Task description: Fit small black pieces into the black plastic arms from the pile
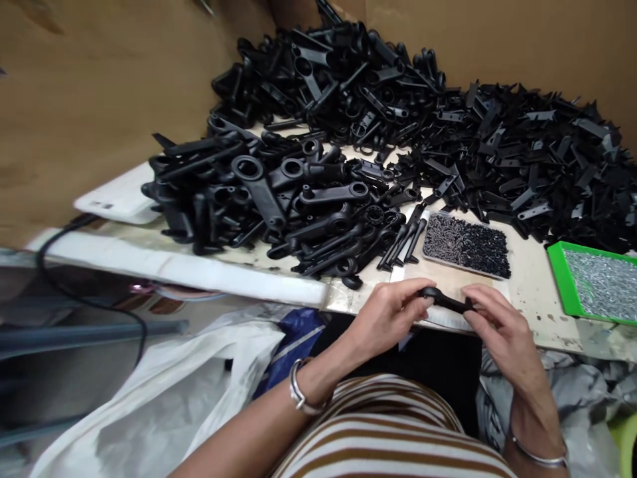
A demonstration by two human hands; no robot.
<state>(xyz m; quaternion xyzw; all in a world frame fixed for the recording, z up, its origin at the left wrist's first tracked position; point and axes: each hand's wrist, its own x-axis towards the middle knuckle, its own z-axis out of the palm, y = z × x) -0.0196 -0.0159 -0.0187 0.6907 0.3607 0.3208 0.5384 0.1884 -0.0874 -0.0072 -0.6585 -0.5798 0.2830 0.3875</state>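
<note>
My left hand (385, 315) and my right hand (497, 328) both grip one small black plastic arm part (445, 301) between their fingertips, at the near edge of the table. The left fingers pinch its ringed end, the right fingers pinch the other end. Just beyond it lies a shallow tray of small black screws (468, 244). Three thin black arms (405, 242) lie lined up beside that tray.
A big heap of black lever arms (279, 192) covers the left of the table, and a heap of flat black pieces (537, 153) covers the right. A green tray of silvery screws (594, 282) sits at the right. A white plastic bag (164, 392) hangs below left.
</note>
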